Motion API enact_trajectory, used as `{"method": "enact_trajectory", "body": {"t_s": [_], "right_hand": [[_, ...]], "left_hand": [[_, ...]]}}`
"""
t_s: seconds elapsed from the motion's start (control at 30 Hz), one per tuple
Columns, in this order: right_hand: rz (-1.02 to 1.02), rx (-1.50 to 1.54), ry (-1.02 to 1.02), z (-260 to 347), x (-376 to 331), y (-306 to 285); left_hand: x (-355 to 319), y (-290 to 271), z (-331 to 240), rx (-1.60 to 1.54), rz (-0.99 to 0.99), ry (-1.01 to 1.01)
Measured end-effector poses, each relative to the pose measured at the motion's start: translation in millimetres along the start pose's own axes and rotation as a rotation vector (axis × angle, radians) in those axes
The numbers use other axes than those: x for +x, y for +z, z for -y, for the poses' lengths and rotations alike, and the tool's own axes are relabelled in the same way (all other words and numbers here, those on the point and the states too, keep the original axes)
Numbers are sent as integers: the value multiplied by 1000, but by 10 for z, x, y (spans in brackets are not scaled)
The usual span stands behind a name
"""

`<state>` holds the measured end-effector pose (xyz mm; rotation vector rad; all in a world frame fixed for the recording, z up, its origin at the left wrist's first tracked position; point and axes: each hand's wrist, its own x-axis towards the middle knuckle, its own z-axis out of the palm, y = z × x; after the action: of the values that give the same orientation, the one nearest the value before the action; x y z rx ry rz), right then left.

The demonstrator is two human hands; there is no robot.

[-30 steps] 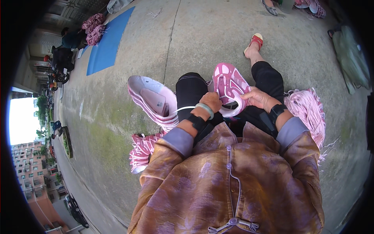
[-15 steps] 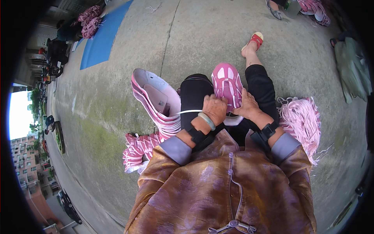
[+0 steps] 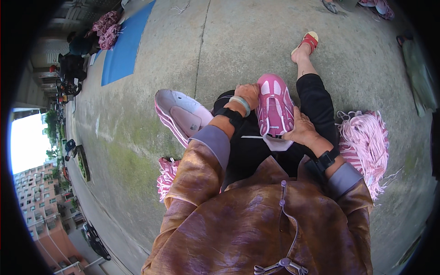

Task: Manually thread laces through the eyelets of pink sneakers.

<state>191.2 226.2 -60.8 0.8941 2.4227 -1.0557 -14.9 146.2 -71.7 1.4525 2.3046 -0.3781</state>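
Note:
A pink and white shoe upper [image 3: 275, 106] lies over my lap, its rounded toe pointing away from me. My right hand [image 3: 301, 128] grips its right side near the heel, thumb at the opening and fingers along the edge. Beside the toe's left edge is my left hand [image 3: 248, 95], fingers curled closed; what they hold, if anything, is hidden. Below the shoe upper's left side, a thin white lace [image 3: 251, 136] crosses my dark trousers. Nested pink and white shoe uppers [image 3: 181, 112] rest by my left knee, partly behind my left forearm.
More striped pink uppers [image 3: 167, 178] lie on the concrete at my left. To my right sits a bundle of pale pink laces [image 3: 364, 137] with uppers under it. A blue mat [image 3: 121, 59] and a pink pile [image 3: 107, 30] are farther off. My red sandal [image 3: 310, 42] is stretched out ahead.
My left hand has moved from the lacing area, forward and left to beside the toe. My right hand keeps its hold near the heel. The white lace now shows lower on my lap.

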Motion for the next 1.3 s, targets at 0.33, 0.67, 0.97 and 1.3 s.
{"method": "enact_trajectory", "body": {"t_s": [0.33,0.67,0.97,1.3], "right_hand": [[-280,21,-239,-145,-126,101],[-318,-72,-424,-215,-160,122],[-227,-497,-330,-105,-158,-48],[-127,-308,-137,26,-129,-40]], "left_hand": [[318,-1222,-23,-1051,159,91],[1404,-424,-123,-370,-157,187],[431,-490,-6,-179,-476,45],[-992,111,-675,-99,-476,98]]}}
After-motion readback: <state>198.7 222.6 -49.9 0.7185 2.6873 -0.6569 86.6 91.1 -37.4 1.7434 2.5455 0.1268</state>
